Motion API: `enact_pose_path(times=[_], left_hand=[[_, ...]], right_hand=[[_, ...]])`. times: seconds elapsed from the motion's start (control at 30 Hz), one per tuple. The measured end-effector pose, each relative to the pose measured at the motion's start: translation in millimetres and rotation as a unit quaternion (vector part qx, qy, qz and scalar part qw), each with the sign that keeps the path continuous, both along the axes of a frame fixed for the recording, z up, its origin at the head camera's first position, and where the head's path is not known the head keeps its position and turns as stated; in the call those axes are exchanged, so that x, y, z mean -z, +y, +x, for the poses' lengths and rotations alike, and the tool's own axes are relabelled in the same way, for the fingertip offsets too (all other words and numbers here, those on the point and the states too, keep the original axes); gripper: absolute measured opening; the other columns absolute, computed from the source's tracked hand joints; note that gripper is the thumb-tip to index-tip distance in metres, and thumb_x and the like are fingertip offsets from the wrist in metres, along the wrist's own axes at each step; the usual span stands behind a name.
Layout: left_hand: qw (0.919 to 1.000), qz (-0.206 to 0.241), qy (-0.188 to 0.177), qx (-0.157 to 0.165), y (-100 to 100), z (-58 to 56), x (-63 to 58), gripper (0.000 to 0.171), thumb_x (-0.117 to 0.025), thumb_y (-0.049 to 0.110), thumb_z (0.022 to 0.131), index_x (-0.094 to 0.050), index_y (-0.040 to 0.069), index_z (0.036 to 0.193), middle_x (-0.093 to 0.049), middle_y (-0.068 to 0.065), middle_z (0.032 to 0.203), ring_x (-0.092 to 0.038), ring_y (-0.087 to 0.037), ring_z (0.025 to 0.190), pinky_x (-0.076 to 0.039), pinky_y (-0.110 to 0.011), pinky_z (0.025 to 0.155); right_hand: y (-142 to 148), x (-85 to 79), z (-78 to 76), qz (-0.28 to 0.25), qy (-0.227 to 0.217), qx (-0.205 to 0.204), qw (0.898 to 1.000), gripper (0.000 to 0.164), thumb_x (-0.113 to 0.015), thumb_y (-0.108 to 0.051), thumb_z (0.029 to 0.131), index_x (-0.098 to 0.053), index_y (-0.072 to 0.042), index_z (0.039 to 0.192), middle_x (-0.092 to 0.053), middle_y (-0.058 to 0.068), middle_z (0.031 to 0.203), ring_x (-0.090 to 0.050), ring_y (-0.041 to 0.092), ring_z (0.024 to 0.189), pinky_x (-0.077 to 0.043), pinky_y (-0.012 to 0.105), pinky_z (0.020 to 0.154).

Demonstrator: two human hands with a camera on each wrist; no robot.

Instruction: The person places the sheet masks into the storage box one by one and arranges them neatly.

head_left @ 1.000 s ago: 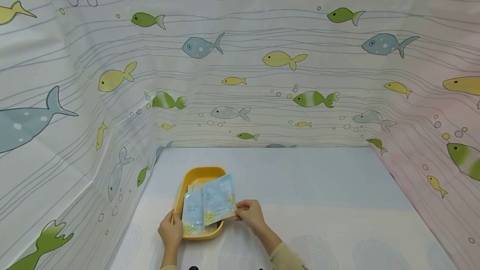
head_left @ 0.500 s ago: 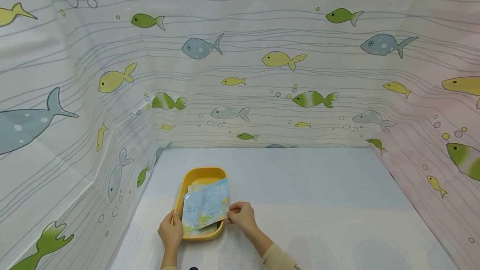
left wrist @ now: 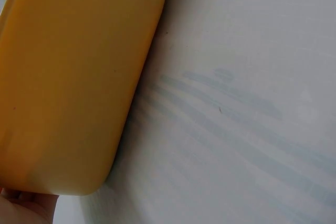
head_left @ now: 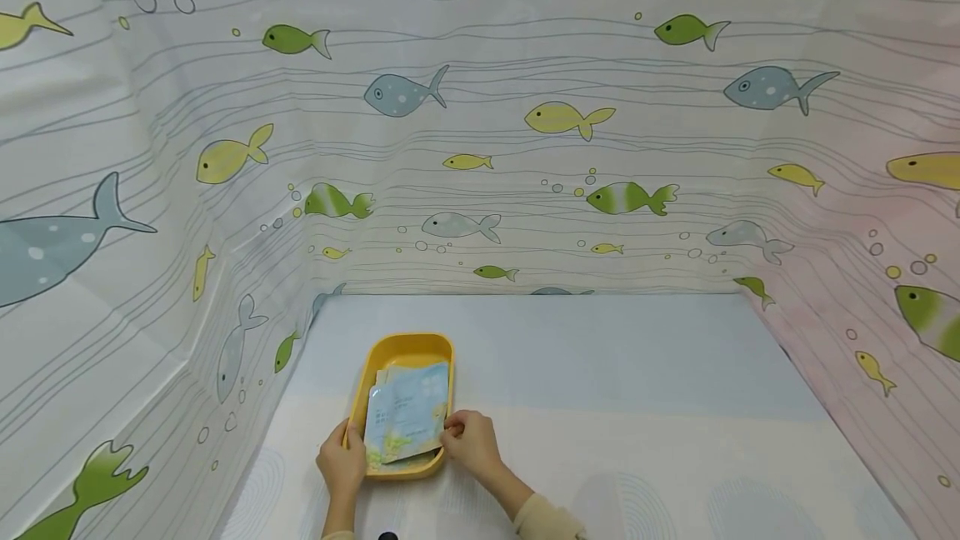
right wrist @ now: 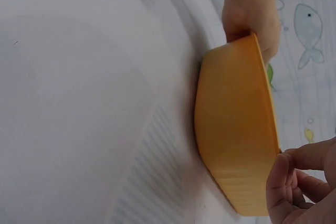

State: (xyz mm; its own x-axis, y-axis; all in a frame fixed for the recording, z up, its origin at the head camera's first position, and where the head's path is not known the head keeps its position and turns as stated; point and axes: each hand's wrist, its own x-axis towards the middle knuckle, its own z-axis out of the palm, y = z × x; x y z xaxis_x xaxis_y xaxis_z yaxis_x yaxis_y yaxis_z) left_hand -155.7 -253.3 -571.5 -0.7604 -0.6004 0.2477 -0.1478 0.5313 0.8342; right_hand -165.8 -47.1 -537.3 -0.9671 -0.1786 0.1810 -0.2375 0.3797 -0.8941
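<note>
A yellow plastic box (head_left: 411, 340) with rounded corners stands on the table, and its side wall (left wrist: 73, 77) fills much of the left wrist view. My left hand (head_left: 342, 458) grips its left rim, thumb on the inside. Inside, a light blue sachet (head_left: 412, 407) with printed text and a green-yellow pattern lies slightly tilted over another blue sachet (head_left: 372, 419). My right hand (head_left: 472, 444) pinches the upper sachet's lower right corner at the box's right rim. In the right wrist view, the fingertips (right wrist: 286, 162) meet at the rim; the sachet itself is hidden there.
A pale paper edge (head_left: 382, 375) shows behind the sachets in the box. The pale patterned tabletop (head_left: 637, 407) stretches to the right. Fish-printed sheets (head_left: 510, 190) hang around the table at the back and both sides.
My right hand has moved left and slightly down with the upper sachet, which now lies lower over the other one inside the box. My left hand stays on the rim.
</note>
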Motion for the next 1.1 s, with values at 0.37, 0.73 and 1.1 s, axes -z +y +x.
enact_pose_path(times=[0.37,0.73,1.1], left_hand=[[0.9998,-0.01,0.016,0.003,1,-3.9,0.4,0.024,-0.051,-0.002,0.088,-0.061,-0.016,0.106,-0.061,-0.035,0.104,-0.055,-0.054,0.099,-0.042,-0.059,0.086],[0.9998,-0.007,-0.015,0.008,-1,-4.5,-3.8,0.028,-0.047,0.001,0.091,-0.059,-0.017,0.109,-0.059,-0.036,0.108,-0.054,-0.054,0.102,-0.042,-0.059,0.088],[0.9882,-0.128,0.08,-0.021,2,-2.9,-11.5,0.018,-0.058,-0.006,0.081,-0.062,-0.016,0.094,-0.062,-0.034,0.092,-0.055,-0.051,0.092,-0.042,-0.053,0.083]], right_hand=[[2,3.1,0.5,0.023,0.012,0.0,1.0,0.008,-0.065,0.005,0.074,-0.066,0.007,0.082,-0.059,-0.001,0.065,-0.05,0.001,0.058,-0.045,0.018,0.052],[21,10.4,7.9,0.005,0.009,-0.059,0.998,0.017,-0.065,0.002,0.08,-0.067,0.006,0.097,-0.064,0.001,0.074,-0.056,0.002,0.061,-0.048,0.017,0.055],[95,19.4,4.9,0.066,0.086,-0.014,0.994,0.027,-0.066,-0.002,0.083,-0.063,0.008,0.108,-0.064,0.005,0.08,-0.06,0.006,0.064,-0.051,0.019,0.057]])
